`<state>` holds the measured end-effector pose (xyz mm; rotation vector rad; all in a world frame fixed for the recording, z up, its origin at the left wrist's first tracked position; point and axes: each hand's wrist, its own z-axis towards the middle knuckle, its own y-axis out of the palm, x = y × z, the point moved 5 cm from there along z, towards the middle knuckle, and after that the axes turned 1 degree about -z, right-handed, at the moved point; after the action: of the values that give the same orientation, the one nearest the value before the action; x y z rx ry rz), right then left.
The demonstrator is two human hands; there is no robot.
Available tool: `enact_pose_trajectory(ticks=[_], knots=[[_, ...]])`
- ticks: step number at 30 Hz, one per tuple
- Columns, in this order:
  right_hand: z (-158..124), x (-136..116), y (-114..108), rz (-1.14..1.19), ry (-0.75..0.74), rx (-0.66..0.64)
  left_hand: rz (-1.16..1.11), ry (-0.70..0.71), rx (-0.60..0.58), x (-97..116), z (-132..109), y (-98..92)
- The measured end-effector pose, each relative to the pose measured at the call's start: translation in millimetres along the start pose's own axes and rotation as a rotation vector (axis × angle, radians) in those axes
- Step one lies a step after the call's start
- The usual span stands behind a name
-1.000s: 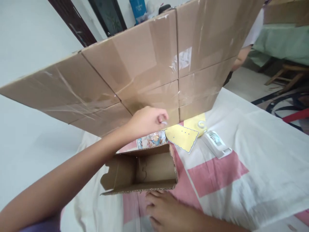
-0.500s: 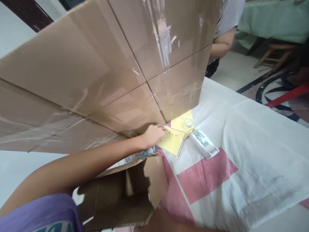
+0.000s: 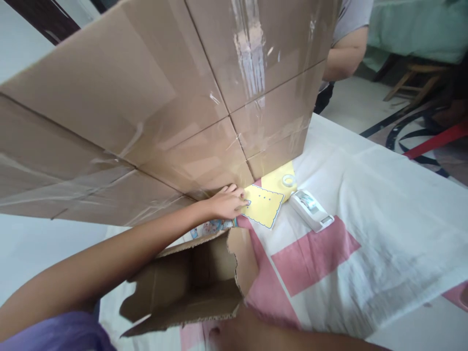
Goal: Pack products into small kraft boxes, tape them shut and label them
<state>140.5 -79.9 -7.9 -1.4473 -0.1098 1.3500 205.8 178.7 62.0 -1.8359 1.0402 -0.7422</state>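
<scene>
My left hand [image 3: 227, 202] reaches forward under a big taped cardboard panel [image 3: 146, 97] that leans over the table. Its fingers are pinched on the near corner of a yellow card [image 3: 265, 207] with a blue scalloped border. A colourful sticker sheet [image 3: 214, 226] lies just under that wrist. An open small cardboard box [image 3: 193, 282] is tilted in front of me. My right hand [image 3: 223, 335] sits at the box's near lower edge, with its fingers hidden behind the box.
A tape roll [image 3: 288, 180] rests on a second yellow sheet [image 3: 274, 178], and a white dispenser [image 3: 310, 210] lies beside them on the white and pink tablecloth [image 3: 365, 204]. Another person's arm [image 3: 345, 53] shows behind the panel. A wooden stool [image 3: 413, 78] stands far right.
My left hand went from a raised fist down onto the yellow card's corner. The small box tipped up and came nearer. My right hand, flat on the cloth before, is now mostly hidden.
</scene>
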Motion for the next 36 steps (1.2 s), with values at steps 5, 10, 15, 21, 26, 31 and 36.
enact_pose_trajectory(ticks=[5, 10, 15, 21, 26, 31, 36], knots=[[-7.7, -7.9, -38.6, -0.222, -0.089, -0.004, -0.171, -0.013, 0.066, -4.2, -47.9, -53.1], [-12.0, -31.2, -59.3, -0.185, -0.232, 0.125, -0.351, -0.173, 0.337, -10.1, -178.6, -76.4], [-59.0, -34.5, -158.4, 0.115, -0.149, 0.888, -0.189, -0.252, 0.914, 37.3, -305.6, -24.5], [-33.5, 87.5, -249.0, 0.081, 0.37, 0.668, 0.136, -0.442, 1.039, 107.8, -297.1, 52.2], [64.6, 152.1, -213.9, -0.138, 0.453, 0.075, 0.171, -0.394, 1.18, 141.9, -292.5, 76.1], [139.8, 164.2, -178.9, -0.212, 0.581, -0.285, 0.152, -0.473, 1.234, 170.0, -318.8, 98.4], [153.8, 152.7, -168.8, -0.094, 0.565, -0.436, 0.095, -0.488, 1.25, 185.0, -319.7, 103.3]])
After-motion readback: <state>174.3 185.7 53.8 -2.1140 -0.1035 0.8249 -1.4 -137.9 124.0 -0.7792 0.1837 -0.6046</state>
